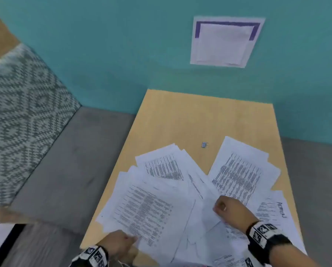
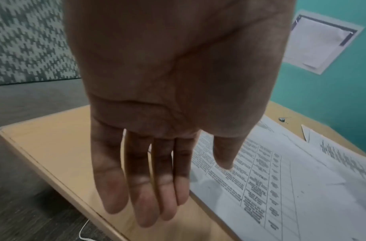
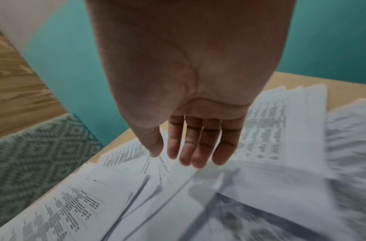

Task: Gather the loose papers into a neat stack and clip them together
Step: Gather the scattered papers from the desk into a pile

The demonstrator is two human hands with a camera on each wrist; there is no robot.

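A teal wall is backing the scene, with a white sheet bordered in dark tape stuck on it above the far end of a light wooden table. At the far left a cushion in a grey-green woven pattern is sitting on a grey seat running alongside the table's left edge.

The left hand is lying at the near left corner with its fingers straight and together, the fingertips hovering over bare wood just beside the left edge of a printed table sheet; it is gripping nothing.

The loose papers are lying fanned and overlapping across the near half of the table, some reaching the near and right edges.

The small metal clip is lying alone on bare wood just beyond the papers, between the two far sheets.

The right hand is hanging over the middle of the papers, fingers extended and close together, holding nothing. The far half of the tabletop is showing open wood.
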